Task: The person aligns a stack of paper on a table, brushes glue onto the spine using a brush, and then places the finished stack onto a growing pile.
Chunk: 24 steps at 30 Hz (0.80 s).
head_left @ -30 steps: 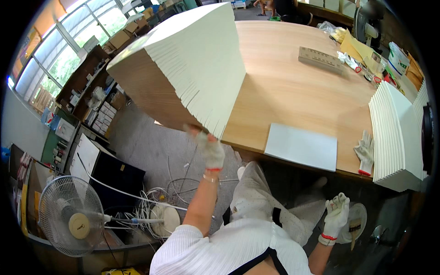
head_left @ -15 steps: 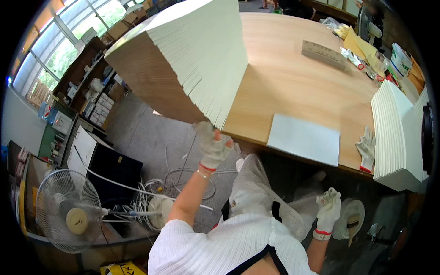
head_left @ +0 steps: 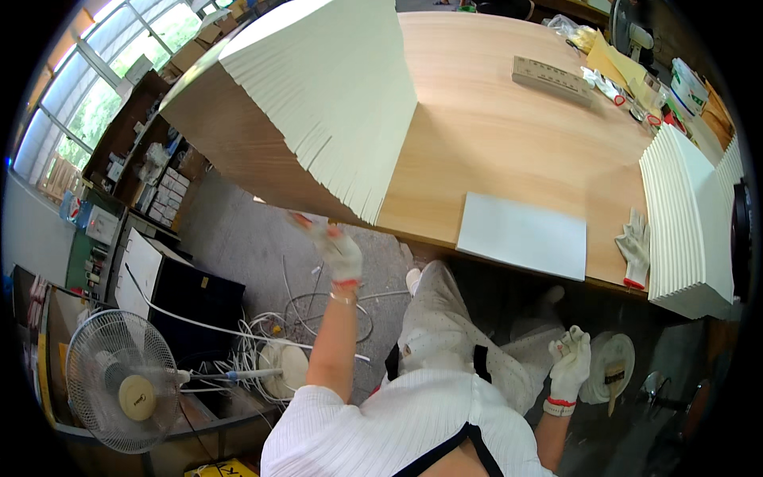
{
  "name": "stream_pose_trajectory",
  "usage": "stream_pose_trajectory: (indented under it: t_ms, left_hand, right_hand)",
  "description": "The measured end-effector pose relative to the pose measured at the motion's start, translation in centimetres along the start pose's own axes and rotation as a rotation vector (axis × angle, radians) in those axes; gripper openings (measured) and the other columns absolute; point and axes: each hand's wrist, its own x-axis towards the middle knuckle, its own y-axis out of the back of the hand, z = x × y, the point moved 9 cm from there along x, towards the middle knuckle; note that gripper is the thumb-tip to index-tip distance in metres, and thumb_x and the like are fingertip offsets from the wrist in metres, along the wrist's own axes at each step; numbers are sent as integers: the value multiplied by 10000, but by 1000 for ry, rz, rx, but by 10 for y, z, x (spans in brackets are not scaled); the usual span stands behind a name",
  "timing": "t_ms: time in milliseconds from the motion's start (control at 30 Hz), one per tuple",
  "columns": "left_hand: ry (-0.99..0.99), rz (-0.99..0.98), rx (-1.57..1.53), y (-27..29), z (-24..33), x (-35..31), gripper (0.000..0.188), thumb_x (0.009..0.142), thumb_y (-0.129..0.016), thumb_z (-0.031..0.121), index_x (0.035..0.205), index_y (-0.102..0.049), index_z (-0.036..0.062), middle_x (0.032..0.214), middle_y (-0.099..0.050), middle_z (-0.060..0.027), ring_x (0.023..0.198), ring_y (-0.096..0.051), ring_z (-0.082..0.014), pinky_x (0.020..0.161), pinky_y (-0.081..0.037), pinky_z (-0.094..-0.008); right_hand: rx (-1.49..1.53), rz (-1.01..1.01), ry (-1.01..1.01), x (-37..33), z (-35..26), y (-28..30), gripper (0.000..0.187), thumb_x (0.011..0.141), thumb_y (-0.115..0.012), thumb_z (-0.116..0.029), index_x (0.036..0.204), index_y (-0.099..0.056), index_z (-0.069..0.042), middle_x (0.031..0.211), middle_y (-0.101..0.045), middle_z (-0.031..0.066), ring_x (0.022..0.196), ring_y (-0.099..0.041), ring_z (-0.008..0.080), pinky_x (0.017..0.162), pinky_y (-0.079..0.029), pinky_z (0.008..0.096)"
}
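A ribbed white top (head_left: 389, 429) is worn with pale trousers (head_left: 437, 334) and red-cuffed gloves (head_left: 344, 258).

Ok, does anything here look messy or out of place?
Yes: white cables lie tangled on the floor by the pedestal fan base, and the paper stack at left has a jagged rather than flush edge.

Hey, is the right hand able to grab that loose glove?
Probably yes: the loose glove lies at the edge of the table, uncovered, and only that edge seems to stand between it and the right hand.
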Motion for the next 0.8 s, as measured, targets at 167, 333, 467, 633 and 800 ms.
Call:
stream_pose_trajectory:
  t_ms: [167,333,467,633,800]
  left_hand:
    - [147,100,14,-48,-10,5,691,1010,-315,356,1491,-53,-64,1545,-86,-294,1437,-112,-420,1172,-143,-420]
    - [-142,-301,-88,-61,54,-73,821,933,-466,297,1456,-5,-137,1528,-16,-350,1437,-57,-452,1179,-98,-444]
    - [375,-281,28,-52,1,-78,870,921,-507,301,1438,19,-160,1504,-10,-392,1424,-52,-486,1175,-76,-480]
    - [132,-257,137,-72,18,-49,929,915,-543,337,1433,47,-159,1479,-37,-422,1400,-77,-535,1170,-86,-500]
    - [-77,-211,310,-60,35,-51,936,897,-591,338,1475,13,-82,1453,-100,-436,1355,-168,-574,1118,-128,-625]
  right_hand:
    - [23,20,-76,2,19,-7,368,963,-509,-427,1038,-622,-85,878,-576,28,755,-535,153,749,-485,333]
    - [35,-160,-147,1,32,-47,340,961,-520,-402,1018,-601,-77,883,-565,34,773,-533,162,746,-478,321]
    - [16,-138,-79,-3,24,-52,308,967,-506,-366,995,-586,-70,887,-562,36,779,-530,164,734,-475,331]
    - [23,-85,-171,-5,41,-38,312,961,-515,-360,1019,-600,-66,897,-577,44,783,-547,171,738,-487,347]
    - [32,-135,-222,-5,55,-39,308,966,-514,-349,1032,-609,-63,912,-591,43,785,-553,170,730,-487,352]
